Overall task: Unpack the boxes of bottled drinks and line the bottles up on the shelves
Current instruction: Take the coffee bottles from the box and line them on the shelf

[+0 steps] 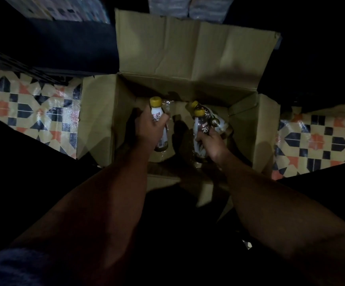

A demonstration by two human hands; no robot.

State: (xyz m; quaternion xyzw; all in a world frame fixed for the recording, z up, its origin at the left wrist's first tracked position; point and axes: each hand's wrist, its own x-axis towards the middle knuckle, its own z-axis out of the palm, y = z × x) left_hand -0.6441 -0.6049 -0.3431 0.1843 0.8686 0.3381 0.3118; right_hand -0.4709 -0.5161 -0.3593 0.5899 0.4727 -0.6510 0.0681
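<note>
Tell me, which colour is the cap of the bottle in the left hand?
Yellow. The cap shows clearly in the head view.

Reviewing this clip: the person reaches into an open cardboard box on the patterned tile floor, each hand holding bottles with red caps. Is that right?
Not quite: the caps are yellow, not red, as the head view shows. The rest holds: the left hand grips one bottle, the right hand holds two bottles, all inside the open cardboard box on the patterned tile floor.
</note>
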